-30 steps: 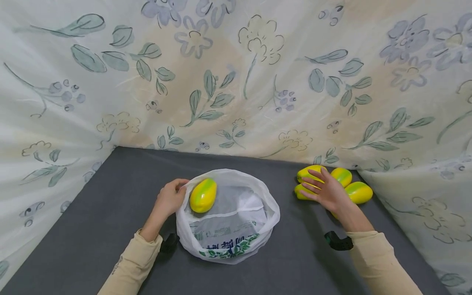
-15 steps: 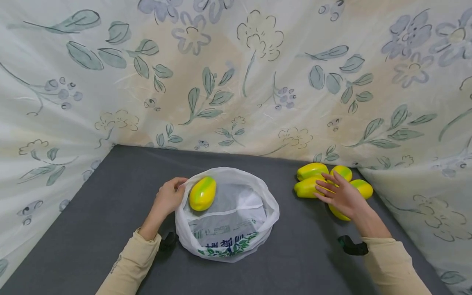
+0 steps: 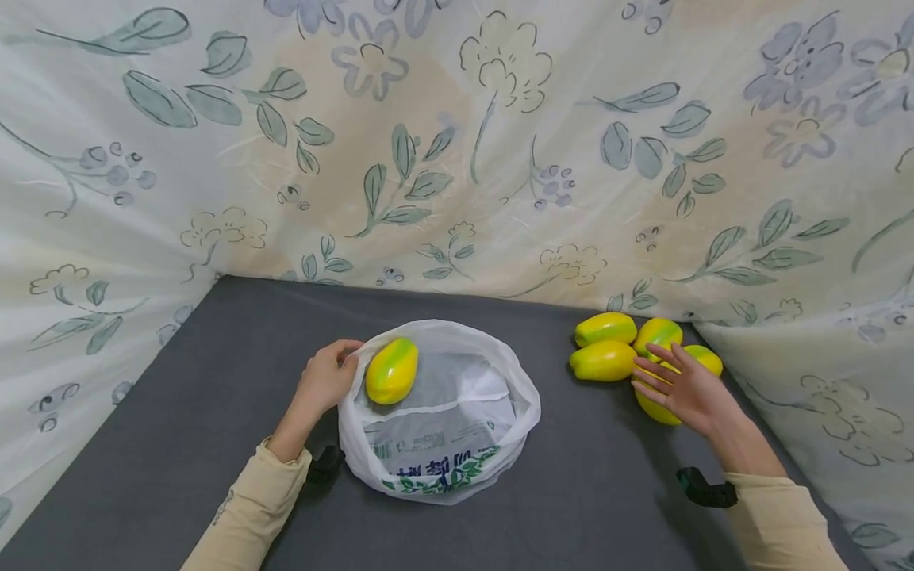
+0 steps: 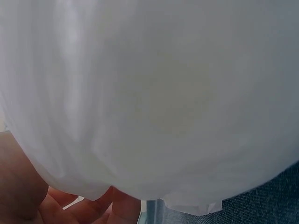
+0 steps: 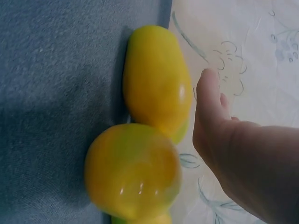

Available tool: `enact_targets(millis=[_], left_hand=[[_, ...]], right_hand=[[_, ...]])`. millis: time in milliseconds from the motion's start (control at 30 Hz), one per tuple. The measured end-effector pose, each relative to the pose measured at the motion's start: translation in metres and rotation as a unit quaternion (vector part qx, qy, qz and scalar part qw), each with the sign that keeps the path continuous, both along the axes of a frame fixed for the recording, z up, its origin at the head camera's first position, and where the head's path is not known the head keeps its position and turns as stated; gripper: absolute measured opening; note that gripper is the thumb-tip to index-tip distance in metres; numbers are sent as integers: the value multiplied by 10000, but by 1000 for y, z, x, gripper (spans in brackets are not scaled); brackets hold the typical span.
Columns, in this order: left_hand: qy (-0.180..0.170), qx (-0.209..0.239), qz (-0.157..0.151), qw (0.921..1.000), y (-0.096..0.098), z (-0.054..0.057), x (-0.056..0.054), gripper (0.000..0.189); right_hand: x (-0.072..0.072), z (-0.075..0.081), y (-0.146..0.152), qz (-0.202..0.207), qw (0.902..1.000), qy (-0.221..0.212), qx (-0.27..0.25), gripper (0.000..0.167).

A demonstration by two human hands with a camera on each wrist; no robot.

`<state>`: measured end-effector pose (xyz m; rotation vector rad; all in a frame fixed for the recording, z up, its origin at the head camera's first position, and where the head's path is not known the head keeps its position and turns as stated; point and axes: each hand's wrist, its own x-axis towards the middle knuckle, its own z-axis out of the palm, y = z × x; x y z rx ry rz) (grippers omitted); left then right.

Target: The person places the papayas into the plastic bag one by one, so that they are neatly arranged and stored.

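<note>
A thin white plastic bag (image 3: 527,400) stood wide open on the dark grey counter (image 3: 564,468), with a green leaf print along its near side. I saw a glossy yellow, green-streaked oval fruit (image 3: 392,371) tilted inside the bag's left rim; matching fruits (image 3: 602,362) lay clustered to the right.

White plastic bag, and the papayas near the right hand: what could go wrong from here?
The grouped papayas lie close together, so grasping one with the right hand might set a neighbour rolling. The white plastic bag looks thin and soft; if the left hand let go of its rim, the mouth could sag. The single papaya sits inside near that hand, so a tug there may shift it.
</note>
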<state>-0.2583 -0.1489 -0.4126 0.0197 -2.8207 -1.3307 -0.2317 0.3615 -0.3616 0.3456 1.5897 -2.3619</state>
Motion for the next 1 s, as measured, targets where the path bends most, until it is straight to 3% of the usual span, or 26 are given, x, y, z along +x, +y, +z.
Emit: enact_targets(millis=[133, 300, 400, 567, 1000], left_hand=[[7, 9, -24, 10000, 0, 0, 0, 34], [4, 31, -14, 10000, 0, 0, 0, 34], [98, 2, -14, 10000, 0, -2, 0, 34], [217, -39, -20, 9998, -1, -4, -1, 33], [28, -36, -59, 10000, -1, -3, -2, 35]], right_hand=[[2, -3, 7, -61, 9998, -4, -198, 75], [6, -5, 16, -64, 9984, 53, -566, 40], [8, -6, 22, -11, 9969, 131, -769, 30], [13, -8, 32, -29, 9942, 187, -1057, 27], [29, -20, 54, -324, 9835, 328, -1747, 29]])
